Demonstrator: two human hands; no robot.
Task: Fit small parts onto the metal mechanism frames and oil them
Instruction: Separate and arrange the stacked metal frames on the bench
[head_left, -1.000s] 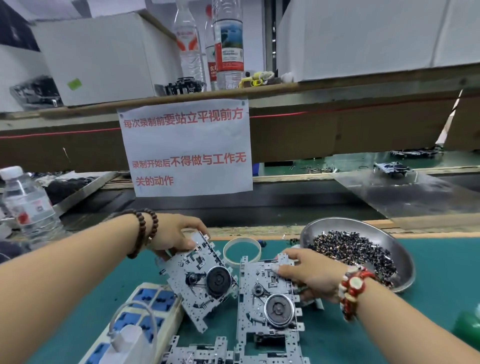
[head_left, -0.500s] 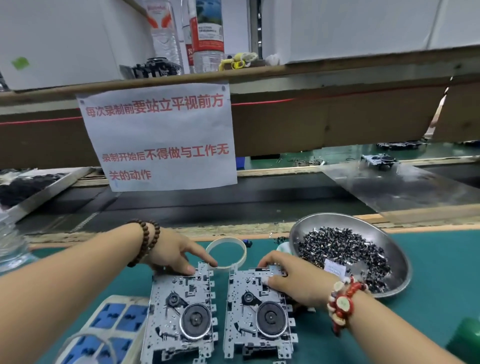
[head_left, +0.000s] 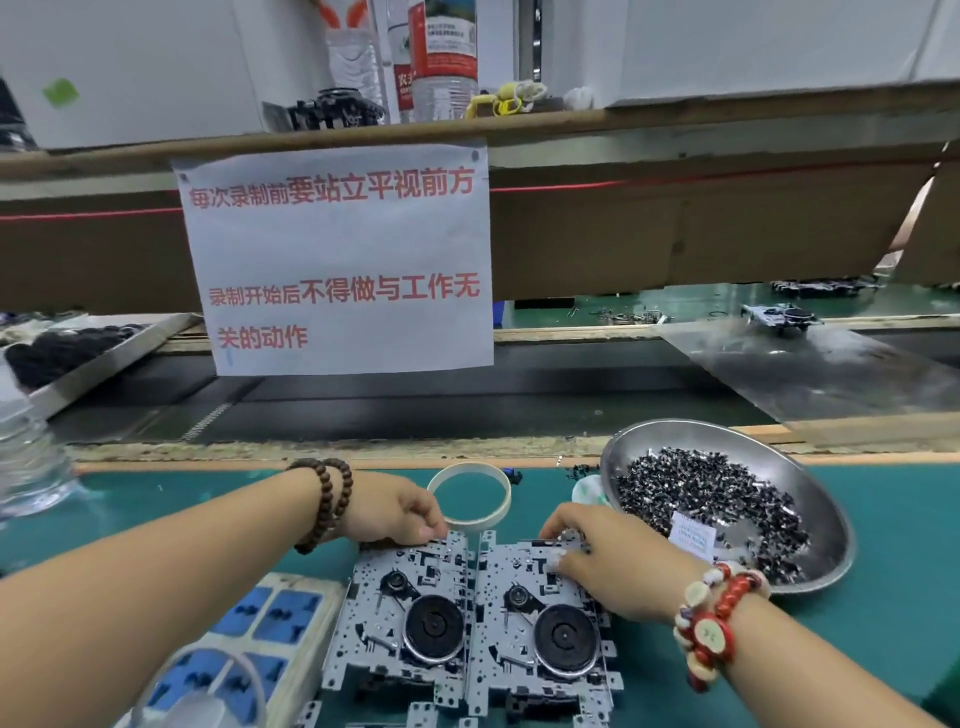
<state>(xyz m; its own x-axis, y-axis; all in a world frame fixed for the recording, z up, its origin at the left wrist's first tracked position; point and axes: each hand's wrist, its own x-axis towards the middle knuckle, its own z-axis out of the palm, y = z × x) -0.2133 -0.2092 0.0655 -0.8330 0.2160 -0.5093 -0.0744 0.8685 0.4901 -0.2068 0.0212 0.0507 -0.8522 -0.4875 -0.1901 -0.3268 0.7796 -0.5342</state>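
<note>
Two frames side by side on the green mat, one hand at the top edge of each.

Left hand (head_left: 397, 512) curled over the far edge of the left frame (head_left: 402, 618), gripping it; right hand (head_left: 613, 558) resting on the upper part of the right frame (head_left: 540, 629), fingers bent, pinch impossible to tell. Frames touching. Bowl (head_left: 826, 525) of small dark parts just right of the right hand. Tape ring (head_left: 470, 493) beyond the frames.

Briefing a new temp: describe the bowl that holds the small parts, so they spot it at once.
On the green mat, look right of the two metal frames. The steel bowl sits beyond the right hand, heaped with small dark parts and a white slip; nothing else there is round shiny metal.
</note>
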